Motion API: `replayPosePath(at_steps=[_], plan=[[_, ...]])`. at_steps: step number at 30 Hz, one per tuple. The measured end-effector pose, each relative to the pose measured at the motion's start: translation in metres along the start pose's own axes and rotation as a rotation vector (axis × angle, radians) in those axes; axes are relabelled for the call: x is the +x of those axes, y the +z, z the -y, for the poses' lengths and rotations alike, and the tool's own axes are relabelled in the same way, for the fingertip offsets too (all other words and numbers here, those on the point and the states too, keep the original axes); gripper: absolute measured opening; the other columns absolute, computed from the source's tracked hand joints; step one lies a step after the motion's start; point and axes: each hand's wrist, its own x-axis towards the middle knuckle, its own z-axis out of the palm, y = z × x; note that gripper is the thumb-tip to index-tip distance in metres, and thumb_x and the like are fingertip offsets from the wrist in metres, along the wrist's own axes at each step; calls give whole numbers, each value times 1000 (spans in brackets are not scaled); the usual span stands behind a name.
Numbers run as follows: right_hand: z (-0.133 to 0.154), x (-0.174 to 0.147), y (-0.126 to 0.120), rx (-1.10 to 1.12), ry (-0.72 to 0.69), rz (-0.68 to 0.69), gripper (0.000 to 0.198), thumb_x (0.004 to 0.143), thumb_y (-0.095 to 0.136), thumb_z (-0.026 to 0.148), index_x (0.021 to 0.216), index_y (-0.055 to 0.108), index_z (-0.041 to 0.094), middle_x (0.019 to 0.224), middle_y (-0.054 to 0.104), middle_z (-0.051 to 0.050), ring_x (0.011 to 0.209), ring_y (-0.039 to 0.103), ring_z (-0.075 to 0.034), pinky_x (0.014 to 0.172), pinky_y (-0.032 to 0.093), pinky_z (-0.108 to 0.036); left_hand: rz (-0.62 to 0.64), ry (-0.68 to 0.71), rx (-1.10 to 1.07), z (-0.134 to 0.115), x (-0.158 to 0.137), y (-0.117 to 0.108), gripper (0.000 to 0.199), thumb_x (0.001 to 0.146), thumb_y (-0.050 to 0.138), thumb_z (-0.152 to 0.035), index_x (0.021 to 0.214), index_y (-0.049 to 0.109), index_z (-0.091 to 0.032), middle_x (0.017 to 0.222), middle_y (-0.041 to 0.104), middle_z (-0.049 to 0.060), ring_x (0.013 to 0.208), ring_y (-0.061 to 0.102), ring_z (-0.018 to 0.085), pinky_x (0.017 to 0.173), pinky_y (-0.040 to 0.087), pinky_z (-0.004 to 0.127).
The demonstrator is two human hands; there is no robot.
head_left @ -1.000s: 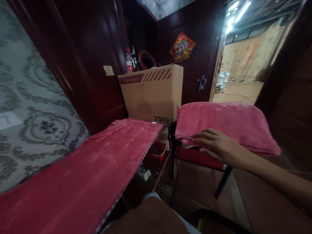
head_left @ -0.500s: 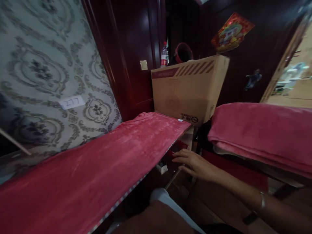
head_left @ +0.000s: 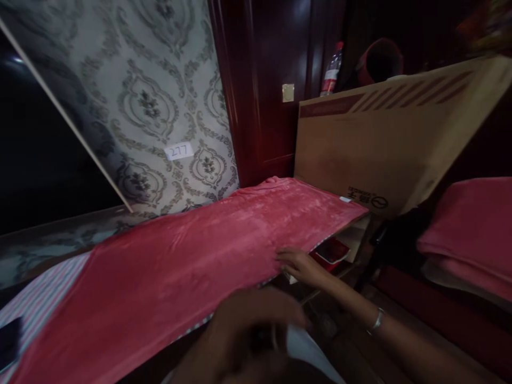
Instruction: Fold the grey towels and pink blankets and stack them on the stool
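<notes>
A long pink plush cloth [head_left: 192, 266] with a checked edge lies spread over a surface along the wall. My right hand [head_left: 302, 266], with a silver bracelet on the wrist, reaches in from the right. Its fingers are stretched out and lie on the cloth near the front edge. My left hand [head_left: 256, 314] is raised low in the middle, in front of the cloth's near edge. It is curved, dark and smeared by motion, so its fingers do not show clearly.
A large cardboard box [head_left: 360, 149] stands behind the cloth's far end, with a plastic bottle [head_left: 331, 72] behind it. Folded pink fabric [head_left: 472, 229] lies at right. A dark screen [head_left: 44, 138] and striped cloth [head_left: 52, 288] are at left. A red item [head_left: 332, 250] shows below the surface.
The view has turned left. My right hand has moved from beside the cloth's edge onto the cloth. My left hand has come up into view at the bottom.
</notes>
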Motion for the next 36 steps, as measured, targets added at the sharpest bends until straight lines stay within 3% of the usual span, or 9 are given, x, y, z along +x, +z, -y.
replayPosePath(at_steps=[2,5,8,11,14,20,36], plan=[[-15,9,9,-20,16,-11,32,98,52,30,116,75,16,120,73,-16,119,66,-27,102,54,-46,-70,-115,102,37,11,-3,40,96,47,-42,132,63,-33,113,74,7,92,70,20,85,60,38],[-39,20,21,-89,57,-71,35,97,49,30,118,74,18,125,71,-15,118,67,-27,102,54,-49,-159,-330,428,108,-3,-28,48,95,46,-32,140,57,-22,134,68,11,121,64,24,108,51,43],[-63,30,31,-192,120,-145,41,97,45,33,124,72,16,132,68,-17,124,63,-29,108,49,-54,-183,-774,769,162,-49,-64,52,94,47,-25,143,56,-12,148,57,19,137,54,31,117,41,48],[-77,36,41,-325,219,-153,51,98,42,38,135,65,11,142,61,-20,134,55,-33,110,45,-56,-184,-1092,1023,182,-99,-87,55,98,43,-31,150,49,-12,159,41,21,149,37,36,121,30,58],[-81,33,50,-472,332,-105,56,98,41,45,145,57,18,151,53,-17,139,49,-35,109,45,-58,-157,-1300,1103,184,-131,-91,60,101,38,-40,157,39,-18,167,28,18,154,24,37,120,25,64],[-75,24,57,-613,386,-42,58,100,34,49,146,57,23,153,52,-13,139,47,-35,109,42,-57,-177,-1351,1098,191,-147,-83,62,101,34,-46,159,33,-25,169,20,12,155,22,35,121,25,64],[-59,26,49,-599,425,-43,57,101,34,46,146,57,20,154,50,-14,140,46,-35,108,43,-57,-186,-1346,1043,192,-146,-87,64,101,28,-50,160,31,-26,170,18,13,156,20,37,118,25,67]])
